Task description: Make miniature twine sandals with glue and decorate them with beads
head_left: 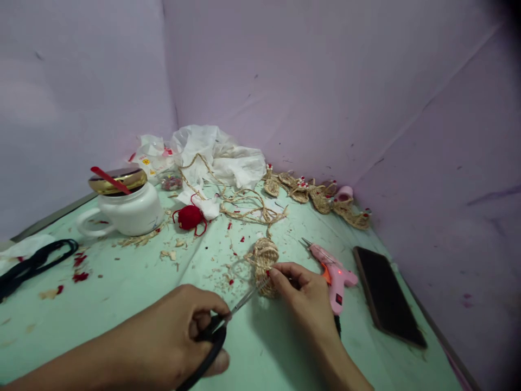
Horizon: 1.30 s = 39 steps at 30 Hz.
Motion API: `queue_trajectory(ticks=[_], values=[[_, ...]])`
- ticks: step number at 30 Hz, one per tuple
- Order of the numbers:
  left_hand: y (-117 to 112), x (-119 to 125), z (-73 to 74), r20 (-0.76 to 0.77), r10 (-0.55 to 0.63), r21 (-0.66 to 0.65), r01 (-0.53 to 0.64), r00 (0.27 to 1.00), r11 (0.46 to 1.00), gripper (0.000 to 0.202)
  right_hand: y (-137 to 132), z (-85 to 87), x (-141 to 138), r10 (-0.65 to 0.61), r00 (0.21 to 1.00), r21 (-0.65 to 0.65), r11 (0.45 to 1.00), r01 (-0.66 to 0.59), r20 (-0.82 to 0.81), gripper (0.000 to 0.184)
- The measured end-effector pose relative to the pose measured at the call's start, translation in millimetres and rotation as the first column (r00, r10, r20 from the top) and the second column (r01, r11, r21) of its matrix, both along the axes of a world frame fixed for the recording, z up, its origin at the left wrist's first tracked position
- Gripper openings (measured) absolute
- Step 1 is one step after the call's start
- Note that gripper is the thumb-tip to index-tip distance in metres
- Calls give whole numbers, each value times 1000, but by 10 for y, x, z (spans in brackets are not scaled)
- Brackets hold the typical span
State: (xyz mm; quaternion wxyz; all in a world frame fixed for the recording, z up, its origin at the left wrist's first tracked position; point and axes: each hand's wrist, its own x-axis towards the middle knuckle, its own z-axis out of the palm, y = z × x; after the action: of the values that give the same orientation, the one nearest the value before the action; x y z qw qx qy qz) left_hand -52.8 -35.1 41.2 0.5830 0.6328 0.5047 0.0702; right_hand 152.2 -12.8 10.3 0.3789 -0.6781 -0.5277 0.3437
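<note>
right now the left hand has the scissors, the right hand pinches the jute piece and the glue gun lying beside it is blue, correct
Not quite: the glue gun is pink, not blue, as the head view shows. The rest holds: the left hand has the scissors, and the right hand pinches the jute piece.

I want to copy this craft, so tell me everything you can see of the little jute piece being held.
The jute piece is a small tan bundle of coiled twine, ribbed in rows, lying on the green table. The right hand pinches its lower edge, and the tips of the scissors in the left hand reach it there. A strand runs from its top toward the tangled twine behind.
</note>
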Motion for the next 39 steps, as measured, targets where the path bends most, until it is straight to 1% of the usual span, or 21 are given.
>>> queue_trajectory(ticks=[2, 6, 7, 9, 11, 13, 15, 18, 22, 24, 26, 29, 33, 36, 39], values=[[33, 68, -19, 24, -29, 9, 29, 999, 1000, 7, 1, 19, 8, 7, 1000, -2, 1000, -7, -8, 26], [147, 160, -33, 6, -40, 163, 39, 999, 986, 16, 13, 48, 28, 6, 999, -14, 1000, -7, -45, 25], [169, 170, -30, 2, -36, 183, 35, 999, 982, 17, 17, 54, 35, 4, 998, -11, 1000, -5, -67, 25], [191, 176, -14, 0, -37, 172, 36, 999, 984, 17, 21, 67, 46, -9, 992, 8, 1000, 10, -127, 23], [189, 176, 2, 16, -45, 127, 42, 999, 991, 19, 15, 79, 44, -27, 985, 26, 999, 32, -172, 22], [187, 188, 9, 50, -44, 92, 39, 998, 995, 21, 2, 89, 25, -30, 985, 20, 999, 34, -170, 20], [204, 219, -3, 83, -18, 95, 10, 996, 995, 24, -11, 96, -4, -7, 988, -10, 1000, 5, -154, 17], [266, 274, -61, 126, 17, 124, -33, 992, 992, 26, -15, 99, -28, 19, 986, -35, 999, -25, -163, 14], [331, 286, -172, 205, 26, 93, -46, 978, 995, 22, -4, 100, -9, 32, 979, -20, 999, -37, -200, 14], [335, 272, -195, 223, 25, 90, -46, 974, 995, 20, 0, 101, 1, 40, 973, -20, 999, -45, -225, 16], [328, 261, -172, 208, -7, 113, -16, 978, 993, 19, 0, 101, 1, 31, 972, -32, 999, -40, -232, 15], [323, 260, -81, 191, -56, 123, 33, 980, 992, 20, -2, 103, -13, 32, 976, -43, 998, -43, -216, 15], [338, 260, 12, 208, -37, 82, 20, 977, 996, 18, -4, 99, -23, 58, 972, -36, 997, -67, -227, 15], [348, 256, 17, 193, -46, 97, 28, 980, 995, 15, -4, 101, -23, 60, 969, -32, 997, -70, -239, 15], [354, 262, -13, 193, -52, 104, 32, 980, 994, 15, -9, 118, -24, 71, 970, -25, 997, -79, -231, 14]])
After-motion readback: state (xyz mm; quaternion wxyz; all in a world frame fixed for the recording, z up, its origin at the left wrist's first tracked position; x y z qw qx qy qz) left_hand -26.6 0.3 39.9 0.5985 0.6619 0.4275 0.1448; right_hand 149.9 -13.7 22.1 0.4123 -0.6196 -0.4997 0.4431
